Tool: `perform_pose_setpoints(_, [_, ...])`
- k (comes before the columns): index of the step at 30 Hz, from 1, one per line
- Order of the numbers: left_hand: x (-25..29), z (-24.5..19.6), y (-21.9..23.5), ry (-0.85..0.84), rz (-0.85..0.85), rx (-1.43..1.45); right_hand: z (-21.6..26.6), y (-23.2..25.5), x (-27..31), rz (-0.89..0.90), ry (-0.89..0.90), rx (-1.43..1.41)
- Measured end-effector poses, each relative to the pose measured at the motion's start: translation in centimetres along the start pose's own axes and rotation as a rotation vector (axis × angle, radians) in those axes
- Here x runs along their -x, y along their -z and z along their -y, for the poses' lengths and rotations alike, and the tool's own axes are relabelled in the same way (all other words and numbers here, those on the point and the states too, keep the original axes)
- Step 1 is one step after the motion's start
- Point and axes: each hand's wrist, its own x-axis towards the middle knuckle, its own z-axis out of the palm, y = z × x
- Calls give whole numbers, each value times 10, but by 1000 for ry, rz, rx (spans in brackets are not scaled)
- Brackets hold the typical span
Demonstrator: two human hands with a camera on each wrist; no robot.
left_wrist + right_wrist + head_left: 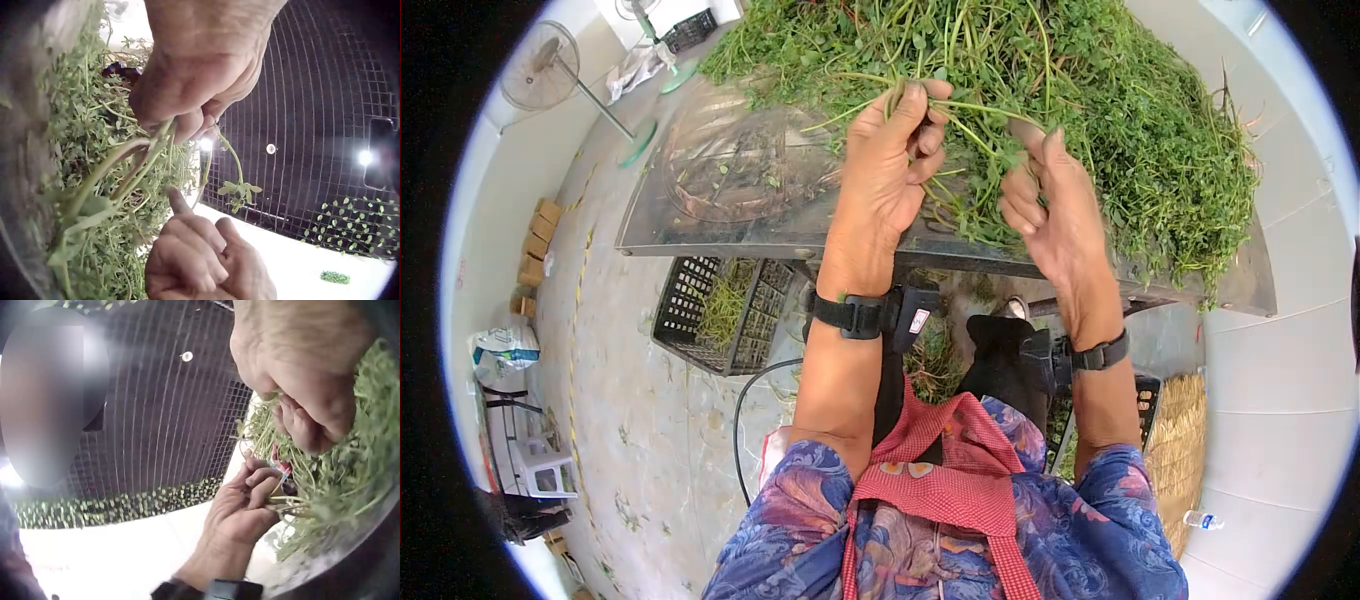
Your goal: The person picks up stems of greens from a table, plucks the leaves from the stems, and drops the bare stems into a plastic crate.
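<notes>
Several long green stems (pixel 94 178) are pinched between the thumb and fingers of my left hand (pixel 890 155), above the table's front edge. Leafy ends of these stems stick out on both sides of the hand. My right hand (pixel 1055 200) is a short way to the right, with thumb and index finger apart and its other fingers bent. One thin stem (pixel 980 106) runs from the left hand toward the right index fingertip. Behind both hands lies a big heap of leafy greens (pixel 1130 130). In the right wrist view, the right hand's bent fingers (pixel 299 428) hang close over the greens.
The heap covers much of the dark table (pixel 730 190). Beneath it stands a black crate (pixel 725 345) with greens inside. A standing fan (pixel 545 70) is at the back left. Cardboard boxes (pixel 538 240) and a white stool (pixel 545 470) line the left side.
</notes>
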Motion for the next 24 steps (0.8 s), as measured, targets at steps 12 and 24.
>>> perform_pose_setpoints(12, [-2, -1, 4, -27, -73, -136, -1, 10, -13, 232, -59, 520])
perform_pose_setpoints(24, [1, 3, -7, -87, -116, -257, 2, 7, -16, 221, -203, 243])
